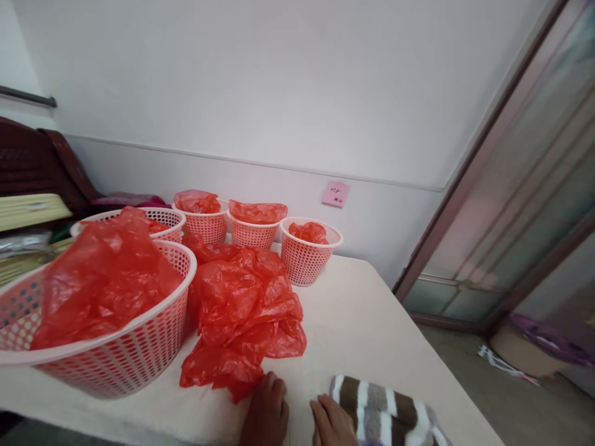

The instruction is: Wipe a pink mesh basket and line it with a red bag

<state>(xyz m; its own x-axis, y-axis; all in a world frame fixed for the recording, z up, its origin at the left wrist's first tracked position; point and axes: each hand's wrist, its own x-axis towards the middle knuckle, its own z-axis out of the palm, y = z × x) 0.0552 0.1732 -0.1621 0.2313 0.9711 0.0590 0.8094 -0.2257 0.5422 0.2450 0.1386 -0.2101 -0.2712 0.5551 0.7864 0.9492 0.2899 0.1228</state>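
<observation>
At the near edge of the table, my left hand (pixel 267 409) has its fingers curled closed. It rests against the lower edge of a crumpled red plastic bag pile (pixel 246 310); whether it grips the plastic is hidden. To its right, my right hand (pixel 332 421) lies low with its fingers bent and pressed together. Its inner side is hidden, so I cannot tell what it holds, if anything. Right beside it lies a folded towel (pixel 385 409) with brown, grey and white stripes. A large pink-white plastic basket (pixel 139 353) holding red plastic bags (pixel 106 279) stands at the left.
Several smaller perforated baskets, including the rightmost one (pixel 307 263), line the wall side of the white-covered table (pixel 367 328). Stacked dark red chairs (pixel 32 155) stand at far left. A pink note (pixel 335 194) is on the wall. A bin (pixel 525 350) stands by the glass door (pixel 493 235).
</observation>
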